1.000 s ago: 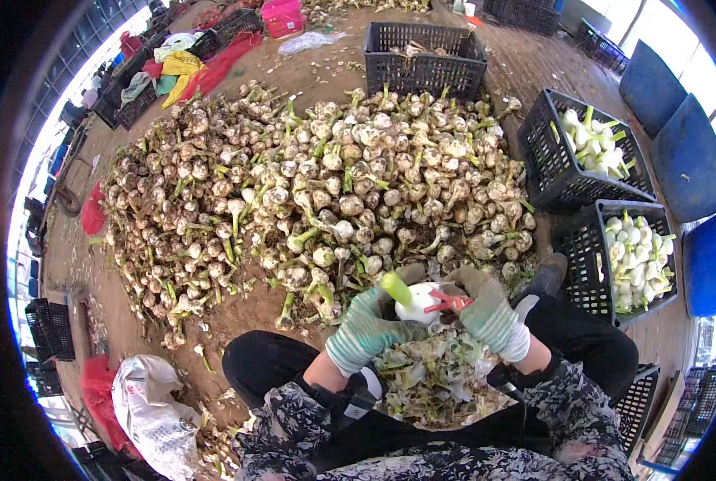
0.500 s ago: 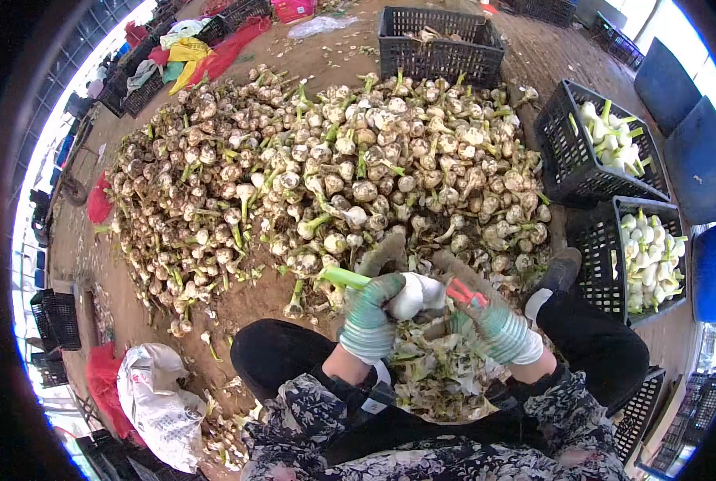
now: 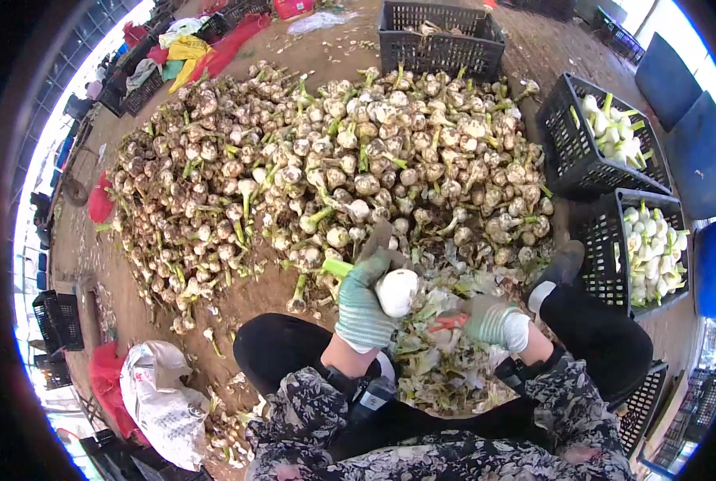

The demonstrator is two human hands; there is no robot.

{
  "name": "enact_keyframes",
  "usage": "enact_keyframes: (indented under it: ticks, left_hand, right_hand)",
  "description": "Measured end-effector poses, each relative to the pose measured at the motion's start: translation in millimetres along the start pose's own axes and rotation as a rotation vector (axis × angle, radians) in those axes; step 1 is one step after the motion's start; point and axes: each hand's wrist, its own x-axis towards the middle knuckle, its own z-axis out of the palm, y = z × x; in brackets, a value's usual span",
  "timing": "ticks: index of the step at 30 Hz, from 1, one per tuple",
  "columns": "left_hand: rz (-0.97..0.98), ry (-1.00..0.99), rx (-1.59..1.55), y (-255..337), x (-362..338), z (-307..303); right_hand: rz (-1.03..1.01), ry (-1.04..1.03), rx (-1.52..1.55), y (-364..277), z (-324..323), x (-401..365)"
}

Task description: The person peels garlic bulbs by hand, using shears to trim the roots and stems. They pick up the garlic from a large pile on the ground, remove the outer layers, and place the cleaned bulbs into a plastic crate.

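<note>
My left hand (image 3: 366,297), in a green knitted glove, grips a peeled white garlic bulb (image 3: 396,292) whose green stalk (image 3: 338,267) points left. My right hand (image 3: 490,319), also gloved, holds a red-handled cutter (image 3: 447,321) a little to the right of the bulb and lower, apart from it. Both hands hover over a heap of peelings (image 3: 438,361) in my lap. A big pile of unpeeled, dirty garlic bulbs (image 3: 334,168) lies on the ground just ahead of my knees.
Two black crates (image 3: 582,164) (image 3: 606,240) with cleaned white bulbs stand at the right. Another black crate (image 3: 442,40) stands behind the pile. Blue chairs (image 3: 706,160) line the far right. A white sack (image 3: 153,401) lies at the lower left, beside my leg.
My right hand with the cutter has dropped away from the bulb toward my lap. My left hand has turned the bulb and kept hold of it.
</note>
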Motion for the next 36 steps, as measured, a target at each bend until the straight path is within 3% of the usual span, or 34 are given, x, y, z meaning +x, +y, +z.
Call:
enact_keyframes:
  ticks: [2,3,4,7,8,11,12,13,14,15,16,18,19,20,22,24,26,27,30,31,32,34,35,36]
  left_hand:
    - [-0.014,-0.013,-0.046,2,-1,11]
    - [-0.031,-0.014,-0.091,1,-3,13]
    - [-0.03,-0.068,-0.098,-1,-1,7]
    - [-0.054,-0.205,-0.037,-2,-1,2]
    - [0.036,-0.165,0.125,-4,-2,2]
    - [0.184,-0.057,0.415,-12,-7,17]
    - [0.244,0.008,0.54,-13,-9,23]
    - [0.363,-0.026,0.737,-13,-9,26]
    - [0.358,-0.026,0.737,-14,-10,23]
    - [0.266,-0.009,0.622,-13,-12,18]
    - [0.174,0.007,0.507,-12,-13,17]
    - [0.15,-0.019,0.399,-7,-12,20]
    - [0.185,-0.017,0.464,-7,-10,18]
    - [0.217,-0.016,0.531,-8,-9,17]
    - [0.226,-0.042,0.573,-11,-9,17]
    - [0.413,-0.031,0.675,-14,-5,14]
    - [0.426,0.048,0.571,-16,-4,15]
    - [0.37,0.069,0.534,-14,-4,13]
    - [0.217,0.045,0.432,-4,-7,11]
    - [0.236,0.06,0.395,-5,-10,11]
    - [0.257,0.067,0.355,-6,-11,12]
    - [0.318,0.055,0.379,-8,-8,9]
    - [0.352,0.011,0.477,-8,-11,8]
    - [0.39,-0.043,0.575,-7,-13,8]
  right_hand:
    - [-0.047,0.369,0.188,7,1,4]
    - [-0.284,0.556,0.11,17,-2,-7]
    - [-0.28,0.553,0.115,5,-4,-13]
    - [-0.378,0.541,0.784,-19,-8,-25]
    - [-0.378,0.543,0.786,-13,-5,-18]
    - [-0.643,0.6,0.421,-14,1,1]
    - [-0.64,0.6,0.427,-20,3,-3]
    - [-0.46,0.525,0.524,-44,-7,-24]
    - [-0.28,0.447,0.616,-56,-13,-36]
    - [-0.404,0.635,0.241,-29,5,-13]
    - [-0.402,0.635,0.243,-24,2,-16]
    - [-0.383,0.068,1.27,-17,-6,-22]
    - [-0.581,0.05,1.448,-9,0,-23]
    - [-0.575,0.048,1.451,-6,6,-18]
    - [-0.629,0.491,0.919,-9,15,-8]
    - [-0.556,0.501,0.874,-31,17,-20]
    - [-0.189,0.713,0.507,-54,19,-33]
    - [-0.332,0.801,0.569,-59,28,-27]
    - [-0.441,0.793,0.69,-41,13,-18]
    - [-0.115,0.789,0.908,-19,8,-2]
    - [-0.119,0.753,1.047,21,12,17]
    - [-0.172,0.486,1.264,10,11,5]
    - [-0.348,0.392,1.319,-9,12,-18]
    - [-0.612,0.58,1.096,-12,21,-15]
